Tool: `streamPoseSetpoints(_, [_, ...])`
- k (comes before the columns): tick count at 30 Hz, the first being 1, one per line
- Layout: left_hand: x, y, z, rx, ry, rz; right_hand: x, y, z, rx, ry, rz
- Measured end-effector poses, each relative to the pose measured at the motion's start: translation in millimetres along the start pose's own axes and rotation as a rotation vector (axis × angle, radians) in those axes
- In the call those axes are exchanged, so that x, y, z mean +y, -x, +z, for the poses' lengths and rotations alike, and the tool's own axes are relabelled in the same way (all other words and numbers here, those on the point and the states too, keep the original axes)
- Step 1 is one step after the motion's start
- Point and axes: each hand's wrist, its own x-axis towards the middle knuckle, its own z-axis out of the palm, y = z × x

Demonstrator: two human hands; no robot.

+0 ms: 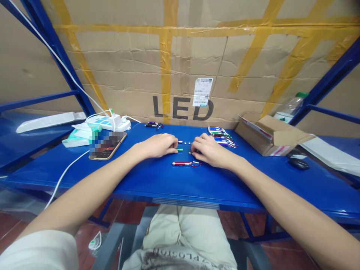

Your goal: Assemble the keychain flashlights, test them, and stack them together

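Note:
Above the blue tabletop my left hand (161,145) is closed, thumb and fingers around a small green metal tube (180,150) whose end sticks out to the right. A silvery tube end (180,142) shows beside the same fingers. My right hand (207,150) rests on the table with curled fingers; what they pinch, if anything, is hidden. Between the hands lie small round button cells (185,143), and one more (190,152) touches or lies by my right fingertips. Just in front is a red penlight (181,164) with a clip at its right end.
Several penlights (221,138) lie behind my right hand, a few dark ones (153,125) at the back. On the right stand an open carton (264,131) and a black mouse (299,164). A phone (109,147), power strip (105,122) and white cable (66,168) are left.

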Motion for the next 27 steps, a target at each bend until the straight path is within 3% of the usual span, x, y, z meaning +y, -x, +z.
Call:
streamPoseSetpoints(17, [-0.1, -0.5, -0.1, -0.004, 0.013, 0.007, 5.1, -2.1, 3.1, 0.038, -0.141, 0.005])
streamPoseSetpoints(27, [-2.7, -1.3, 0.9, 0.005, 0.003, 0.019, 6.3, -0.8, 1.2, -0.016, -0.239, 0.091])
